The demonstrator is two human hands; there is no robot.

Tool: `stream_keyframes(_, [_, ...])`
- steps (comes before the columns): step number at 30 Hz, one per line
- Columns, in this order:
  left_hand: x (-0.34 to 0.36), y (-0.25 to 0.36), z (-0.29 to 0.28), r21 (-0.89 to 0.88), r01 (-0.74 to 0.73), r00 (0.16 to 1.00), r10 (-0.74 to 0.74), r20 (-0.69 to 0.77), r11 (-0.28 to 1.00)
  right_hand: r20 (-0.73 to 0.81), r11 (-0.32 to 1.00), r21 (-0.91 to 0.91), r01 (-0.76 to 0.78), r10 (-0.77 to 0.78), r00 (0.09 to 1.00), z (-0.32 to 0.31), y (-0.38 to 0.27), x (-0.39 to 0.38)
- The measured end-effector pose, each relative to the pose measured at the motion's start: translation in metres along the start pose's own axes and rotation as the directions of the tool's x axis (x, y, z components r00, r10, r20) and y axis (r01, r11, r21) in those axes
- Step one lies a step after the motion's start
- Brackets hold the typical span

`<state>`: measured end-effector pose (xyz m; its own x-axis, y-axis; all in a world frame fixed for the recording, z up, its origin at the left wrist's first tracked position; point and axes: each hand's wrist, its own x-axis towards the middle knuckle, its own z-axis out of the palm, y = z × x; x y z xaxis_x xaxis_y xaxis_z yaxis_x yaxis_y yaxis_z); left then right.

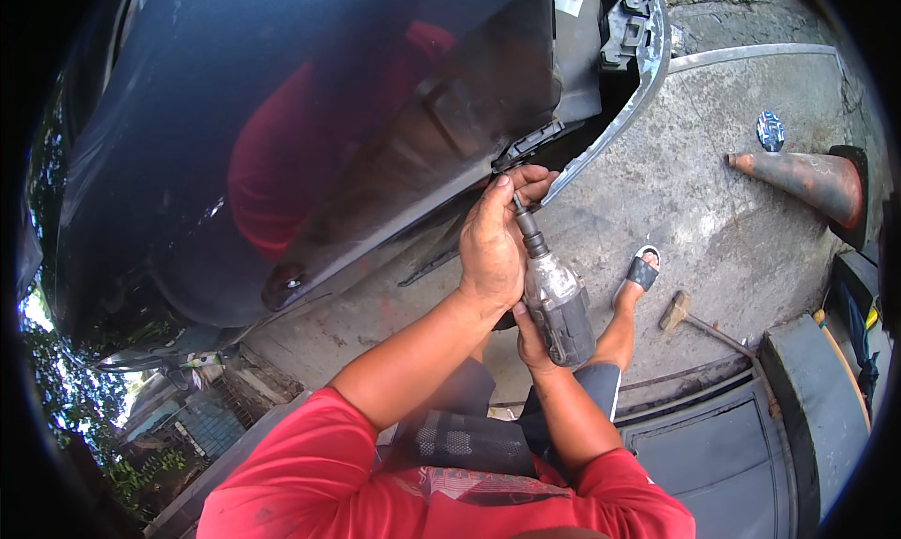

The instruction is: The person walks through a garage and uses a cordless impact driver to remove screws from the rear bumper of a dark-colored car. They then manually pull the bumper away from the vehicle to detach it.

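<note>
My right hand (533, 344) grips a power driver (560, 309) from below, its handle hidden under the worn silver and black body. A dark socket extension (532, 234) points from it up toward the loose edge of a bumper (615, 130) on a dark car (375, 116). My left hand (493, 243) is raised beside the extension, thumb and curled fingers close around its tip at the black plastic bracket (530, 145). Whatever small part those fingers hold is hidden. The bumper's corner stands apart from the body panel, leaving a dark gap.
An orange traffic cone (802, 184) lies on its side on the concrete, with a small blue-and-white round object (771, 130) by its tip. A hammer (676, 311) rests near my sandalled foot (644, 269). Grey metal panels (718, 445) stand at the lower right.
</note>
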<state>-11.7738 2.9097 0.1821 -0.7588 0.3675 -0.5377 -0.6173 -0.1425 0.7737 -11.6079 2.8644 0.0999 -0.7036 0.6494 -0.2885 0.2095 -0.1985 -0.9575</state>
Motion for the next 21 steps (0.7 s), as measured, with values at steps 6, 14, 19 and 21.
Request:
stream_keyframes(6, [0.001,-0.004,-0.009,-0.012,-0.005,1.000,0.006,0.025,1.000,0.044,0.977,-0.122,0.174,-0.169,0.985,-0.015,-0.016,0.021])
stream_keyframes(14, [0.007,-0.009,-0.016,0.016,-0.029,1.000,0.029,0.009,0.999,0.042,0.998,0.058,0.033,-0.035,0.999,-0.012,-0.005,0.005])
stream_keyframes(19, [0.006,0.004,-0.019,-0.040,0.126,0.990,-0.123,0.076,0.991,0.109,0.987,0.145,-0.071,0.055,0.993,-0.006,-0.003,-0.003])
stream_keyframes(21, [0.005,0.008,-0.014,-0.064,0.153,0.982,-0.145,0.117,0.986,0.145,0.965,0.214,-0.153,0.123,0.982,-0.002,0.000,-0.006])
